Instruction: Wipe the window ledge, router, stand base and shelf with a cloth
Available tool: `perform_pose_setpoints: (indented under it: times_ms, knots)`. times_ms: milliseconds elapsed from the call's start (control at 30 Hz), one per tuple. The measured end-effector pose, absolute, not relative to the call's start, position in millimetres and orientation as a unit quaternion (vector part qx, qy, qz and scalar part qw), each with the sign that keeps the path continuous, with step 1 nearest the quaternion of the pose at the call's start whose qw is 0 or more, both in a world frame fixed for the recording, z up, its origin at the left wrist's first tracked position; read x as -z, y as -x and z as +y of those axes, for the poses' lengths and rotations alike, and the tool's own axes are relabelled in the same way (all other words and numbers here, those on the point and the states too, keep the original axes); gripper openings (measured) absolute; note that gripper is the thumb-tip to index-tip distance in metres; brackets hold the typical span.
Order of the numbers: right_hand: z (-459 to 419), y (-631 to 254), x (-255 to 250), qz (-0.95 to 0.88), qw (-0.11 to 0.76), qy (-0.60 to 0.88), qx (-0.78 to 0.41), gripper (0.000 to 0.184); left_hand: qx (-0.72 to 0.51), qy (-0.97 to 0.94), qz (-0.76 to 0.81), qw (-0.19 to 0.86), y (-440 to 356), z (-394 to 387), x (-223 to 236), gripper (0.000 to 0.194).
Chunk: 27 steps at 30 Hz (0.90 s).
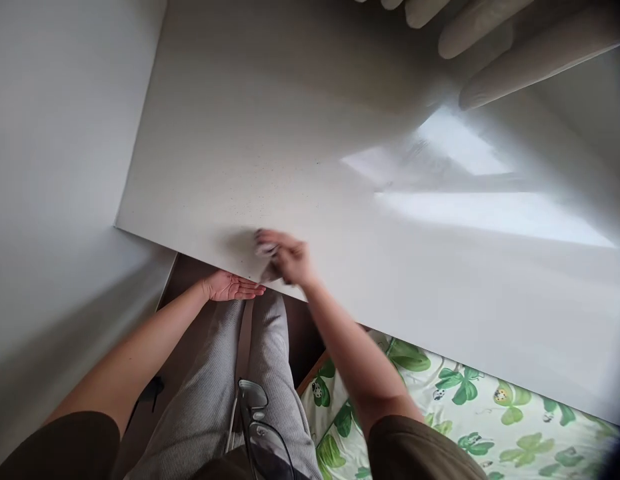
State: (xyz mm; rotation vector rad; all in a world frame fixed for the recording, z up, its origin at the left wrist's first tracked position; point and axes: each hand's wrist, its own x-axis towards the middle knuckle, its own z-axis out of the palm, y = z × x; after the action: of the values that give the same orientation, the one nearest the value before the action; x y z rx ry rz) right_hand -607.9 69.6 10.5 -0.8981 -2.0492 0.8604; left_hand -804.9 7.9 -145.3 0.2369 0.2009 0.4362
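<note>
My right hand (290, 258) is blurred with motion on the white desktop (200, 160), close to its front edge. It pinches a small crumpled white tissue or cloth (267, 250) against the surface. Fine dark specks are scattered on the desktop around and beyond that hand. My left hand (233, 287) lies palm up just below the desk's front edge, over my lap, with nothing in it. It does not touch the desktop.
A white wall (55, 133) runs along the desk's left side. Glasses (260, 433) hang at my chest above grey striped trousers (215, 380). A green clover-print bedcover (465, 413) lies at lower right. A pale glove-like shape (505, 47) looms at top right.
</note>
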Motion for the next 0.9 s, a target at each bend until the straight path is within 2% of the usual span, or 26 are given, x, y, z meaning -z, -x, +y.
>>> perform_pose_setpoints:
  times_ms: [67, 133, 233, 300, 467, 567, 633, 767, 900]
  knots:
    - [108.1, 567.8, -36.0, -0.749, 0.429, 0.414, -0.291, 0.05, -0.199, -0.129, 0.068, 0.969, 805.7, 9.8, 144.8, 0.047]
    - [143.8, 531.5, -52.3, -0.719, 0.478, 0.465, -0.193, 0.05, -0.199, -0.133, 0.052, 0.97, 806.0, 11.1, 144.9, 0.047]
    - [165.6, 508.8, -50.9, -0.752, 0.463, 0.467, -0.05, 0.05, -0.203, -0.134, 0.042, 0.969, 805.0, 12.4, 145.3, 0.047]
    - [151.7, 522.8, -33.4, -0.786, 0.426, 0.447, -0.022, 0.047, -0.204, -0.137, 0.039, 0.969, 804.3, 13.4, 145.3, 0.048]
    - [60.4, 617.0, 31.3, -0.86, 0.298, 0.394, -0.13, 0.04, -0.214, -0.127, 0.089, 0.964, 810.3, 16.1, 146.1, 0.049]
    - [15.6, 660.2, 55.3, -0.887, 0.232, 0.355, -0.183, 0.038, -0.261, -0.117, 0.167, 0.943, 820.1, 17.8, 151.4, 0.04]
    - [-0.5, 674.6, 60.3, -0.885, 0.219, 0.351, -0.214, 0.04, -0.267, -0.124, 0.202, 0.934, 826.6, 19.4, 156.9, 0.034]
    - [-11.8, 675.1, 48.8, -0.819, 0.307, 0.354, -0.332, 0.047, -0.254, -0.141, 0.188, 0.938, 830.8, 22.2, 161.2, 0.029]
    - [-2.8, 625.9, 25.8, -0.658, 0.454, 0.425, -0.425, 0.039, -0.225, -0.156, 0.123, 0.954, 825.6, 22.3, 147.8, 0.039]
